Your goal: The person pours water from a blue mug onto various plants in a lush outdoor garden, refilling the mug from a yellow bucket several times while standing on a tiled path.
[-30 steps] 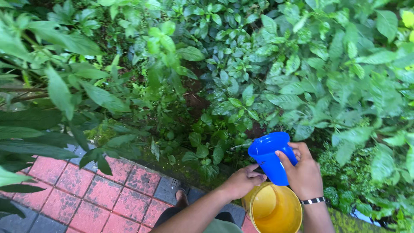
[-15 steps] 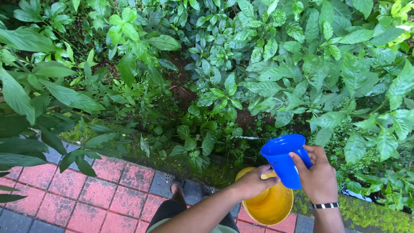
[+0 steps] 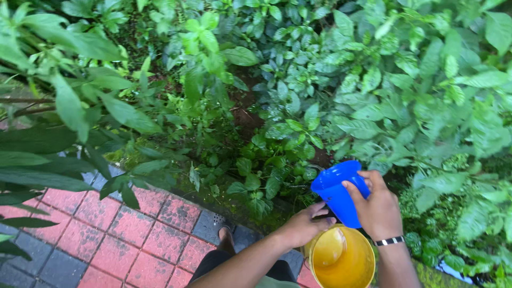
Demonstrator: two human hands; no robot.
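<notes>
Right hand point(image 3: 380, 210) wraps its grip around the blue plastic cup point(image 3: 338, 191), tipped toward ten o'clock over the plants. Left hand point(image 3: 306, 224) clenches the rim of the yellow plastic bucket point(image 3: 341, 258) at six o'clock. Both look light, stiff, probably wet-slick: hold the cup's body.

cup point(image 3: 338, 192) above bucket point(image 3: 341, 258), plants point(image 3: 320, 96) ahead of both, paving point(image 3: 133, 229) to the left
</notes>
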